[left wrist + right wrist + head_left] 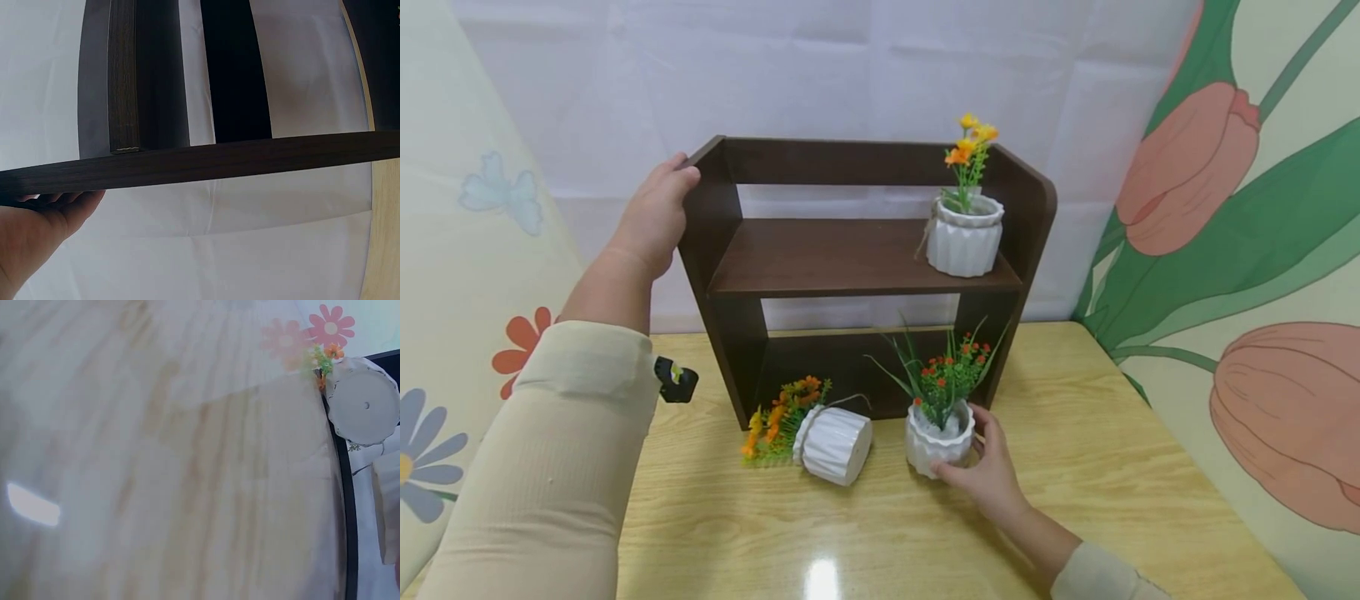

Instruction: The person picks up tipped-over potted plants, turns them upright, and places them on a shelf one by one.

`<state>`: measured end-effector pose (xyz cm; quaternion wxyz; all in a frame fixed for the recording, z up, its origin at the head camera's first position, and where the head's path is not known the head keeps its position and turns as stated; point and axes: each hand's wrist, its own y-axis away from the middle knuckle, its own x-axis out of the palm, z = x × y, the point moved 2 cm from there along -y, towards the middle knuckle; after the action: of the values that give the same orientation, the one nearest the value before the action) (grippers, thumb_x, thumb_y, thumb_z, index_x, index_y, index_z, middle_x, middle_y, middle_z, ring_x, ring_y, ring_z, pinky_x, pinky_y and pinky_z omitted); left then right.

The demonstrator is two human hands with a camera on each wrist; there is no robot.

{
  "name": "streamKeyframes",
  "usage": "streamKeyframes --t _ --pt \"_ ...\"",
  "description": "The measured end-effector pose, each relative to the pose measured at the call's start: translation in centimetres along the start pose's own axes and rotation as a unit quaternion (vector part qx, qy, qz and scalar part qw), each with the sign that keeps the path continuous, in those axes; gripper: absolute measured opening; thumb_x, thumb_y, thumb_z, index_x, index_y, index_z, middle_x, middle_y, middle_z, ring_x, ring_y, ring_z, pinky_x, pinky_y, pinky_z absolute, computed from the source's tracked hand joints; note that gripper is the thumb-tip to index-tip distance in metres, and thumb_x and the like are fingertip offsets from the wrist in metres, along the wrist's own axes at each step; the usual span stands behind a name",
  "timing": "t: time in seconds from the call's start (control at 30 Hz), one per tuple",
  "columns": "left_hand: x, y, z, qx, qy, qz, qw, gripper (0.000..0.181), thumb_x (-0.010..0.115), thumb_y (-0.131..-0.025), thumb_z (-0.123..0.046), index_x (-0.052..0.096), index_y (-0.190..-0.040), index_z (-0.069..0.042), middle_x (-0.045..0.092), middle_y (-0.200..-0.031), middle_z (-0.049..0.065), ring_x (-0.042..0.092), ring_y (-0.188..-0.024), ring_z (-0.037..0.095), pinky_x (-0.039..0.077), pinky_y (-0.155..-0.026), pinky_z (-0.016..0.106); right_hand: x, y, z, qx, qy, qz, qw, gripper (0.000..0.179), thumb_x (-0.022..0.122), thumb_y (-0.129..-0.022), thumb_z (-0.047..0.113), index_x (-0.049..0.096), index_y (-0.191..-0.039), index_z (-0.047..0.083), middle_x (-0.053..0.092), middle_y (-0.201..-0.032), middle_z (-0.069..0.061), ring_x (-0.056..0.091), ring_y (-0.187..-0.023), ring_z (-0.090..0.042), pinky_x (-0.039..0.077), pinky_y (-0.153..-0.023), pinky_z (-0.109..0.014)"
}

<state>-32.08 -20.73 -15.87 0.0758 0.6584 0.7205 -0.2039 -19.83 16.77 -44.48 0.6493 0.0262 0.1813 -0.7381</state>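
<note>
Left hand grips the side of the brown shelf; right hand pinches the red-flowered pot in front of the lower tier, apparently the positioning step, and the next move seemingly calls for keeping it upright.

You can read no text, label, brand, number or sign in any view. The red-flowered pot, the tipped pot to its left, the upper pot on the far right, the brown shelf and the table show you no legible lettering. The small dark mark on the tipped pot's base is too blurred to make out.
</note>
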Motion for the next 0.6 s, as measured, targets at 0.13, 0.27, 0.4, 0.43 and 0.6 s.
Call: streamKeyframes --t 0.13,0.27,0.4,0.43,0.6 --pt "0.0 0.1 0.0 0.001 -0.006 0.0 1.0 0.061 0.021 -0.102 -0.052 0.004 -0.158 -0.034 -0.003 -0.167 -0.005 -0.003 -0.154 0.023 0.005 -0.123 0.053 -0.2 0.0 1.0 0.003 -0.015 0.004 0.9999 0.097 0.086 -0.064 -0.002 0.032 -0.145 0.003 0.041 -0.141 -0.017 0.046 -0.13 -0.034 0.036 -0.114 -0.044" --pt "0.0 0.1 0.0 0.003 -0.01 0.0 0.9999 0.061 0.02 -0.102 -0.052 0.003 -0.158 -0.034 -0.003 -0.167 -0.004 -0.004 -0.154 0.025 0.005 -0.123 0.054 -0.4 -0.2 2.5 -0.008 -0.027 0.008 0.9996 0.097 0.086 -0.064 -0.002 0.033 -0.144 0.005 0.043 -0.14 -0.016 0.047 -0.128 -0.033 0.037 -0.114 -0.043" --pt "0.0 0.1 0.0 0.0 -0.007 0.002 1.0 0.061 0.02 -0.102 -0.053 0.004 -0.158 -0.035 -0.004 -0.167 -0.004 -0.004 -0.154 0.024 0.005 -0.123 0.054 -0.6 -0.5 4.3 -0.031 -0.022 0.003 0.9993 0.095 0.087 -0.063 -0.003 0.035 -0.143 0.004 0.045 -0.137 -0.014 0.048 -0.124 -0.026 0.039 -0.11 -0.024" --pt "0.0 0.1 0.0 0.0 -0.007 0.003 1.0 0.061 0.02 -0.102 -0.053 0.004 -0.158 -0.035 -0.004 -0.167 -0.005 -0.004 -0.154 0.024 0.005 -0.123 0.054 -0.7 -0.6 4.8 -0.039 -0.021 0.001 0.999 0.095 0.087 -0.062 -0.004 0.036 -0.142 0.004 0.046 -0.137 -0.013 0.047 -0.123 -0.023 0.038 -0.109 -0.019" --pt "0.0 0.1 0.0 0.001 -0.006 0.002 1.0 0.061 0.02 -0.102 -0.052 0.004 -0.158 -0.034 -0.004 -0.167 -0.004 -0.004 -0.154 0.024 0.005 -0.123 0.053 -1.0 -1.0 7.3 -0.072 -0.022 0.003 0.9972 0.093 0.086 -0.064 -0.005 0.035 -0.142 0.003 0.048 -0.135 -0.013 0.047 -0.118 -0.017 0.039 -0.099 -0.01"
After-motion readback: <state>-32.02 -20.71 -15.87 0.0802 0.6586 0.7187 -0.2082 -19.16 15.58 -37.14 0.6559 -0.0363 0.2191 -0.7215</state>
